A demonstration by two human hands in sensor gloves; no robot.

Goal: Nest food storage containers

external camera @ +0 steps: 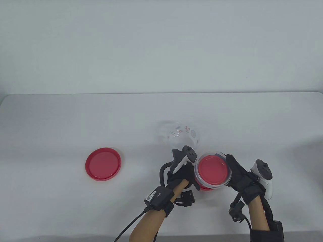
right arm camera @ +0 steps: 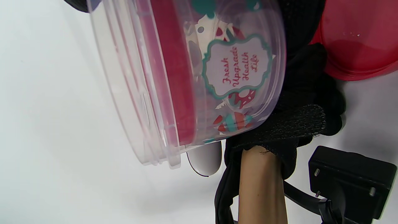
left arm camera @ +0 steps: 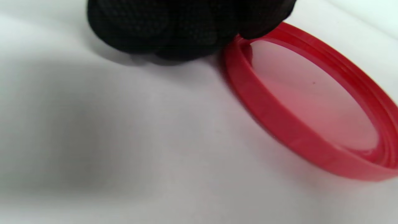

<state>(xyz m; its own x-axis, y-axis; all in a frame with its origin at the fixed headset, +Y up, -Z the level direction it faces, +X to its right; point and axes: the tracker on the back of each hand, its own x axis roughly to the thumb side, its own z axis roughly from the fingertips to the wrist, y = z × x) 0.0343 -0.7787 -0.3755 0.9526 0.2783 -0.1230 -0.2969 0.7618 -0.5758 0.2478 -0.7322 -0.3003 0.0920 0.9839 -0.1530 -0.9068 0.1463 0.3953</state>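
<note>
My right hand grips a clear printed container and holds it tilted just above the table. A red lid shows inside it. The right wrist view shows its label and rim close up. My left hand is just left of it, and its fingers grip the rim of a second red lid lying on the table, partly under the held container. A second clear printed container stands behind the hands.
A third red lid lies flat on the white table to the left. The table's far edge meets a white wall. Cables and sensor boxes hang from both wrists near the front edge.
</note>
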